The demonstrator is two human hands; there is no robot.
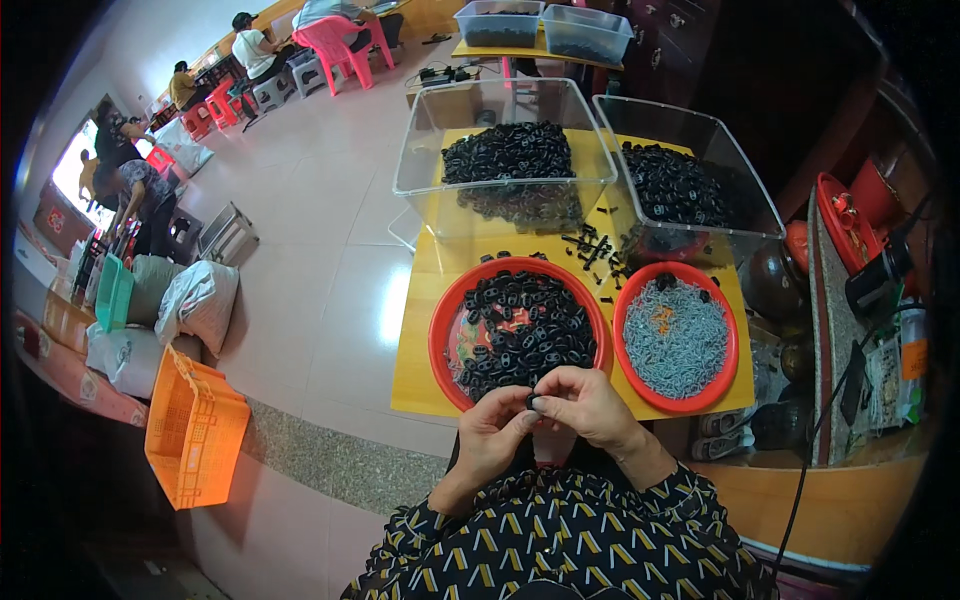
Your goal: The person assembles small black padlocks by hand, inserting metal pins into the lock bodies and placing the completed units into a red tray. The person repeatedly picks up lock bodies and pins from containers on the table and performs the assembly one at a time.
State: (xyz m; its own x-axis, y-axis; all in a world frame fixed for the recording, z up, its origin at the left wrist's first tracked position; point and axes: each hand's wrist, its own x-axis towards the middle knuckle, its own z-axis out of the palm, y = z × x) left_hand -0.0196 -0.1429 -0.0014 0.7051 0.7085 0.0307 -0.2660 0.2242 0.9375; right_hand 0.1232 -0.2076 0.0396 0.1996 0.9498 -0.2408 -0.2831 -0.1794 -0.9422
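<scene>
Head view: A person's left hand point(492, 435) and right hand point(590, 410) are pinching a small black piece point(531, 401) between thumbs and fingertips, both grips closing down to hardly any gap. The piece is showing just above the near rim of a round red tray point(437, 340) (fingers are hiding much of it, so whether anything is fitted into it is impossible to tell). Inside that tray, black parts point(540, 335) are lying in a loose heap.

Such a small hold could be slipping if one thumb presses off-centre; the piece would then be dropping among its lookalikes in the tray, or off its near side toward the lap. A wrist swinging right of the tray could be catching the smaller red tray point(684, 404), where silvery screws point(675, 350) are lying close to the rim, and a knock could be spilling them.

Room is running short around the tray: the smaller one is sitting just beside its right side, two clear bins point(404, 180) point(755, 190) are standing beyond it, and loose black bits point(597, 247) are littering the gap at its far right. The table point(415, 380) is ending close to its near rim. Only a narrow bare strip is bordering its left, with open floor point(340, 340) stretching past that edge.
</scene>
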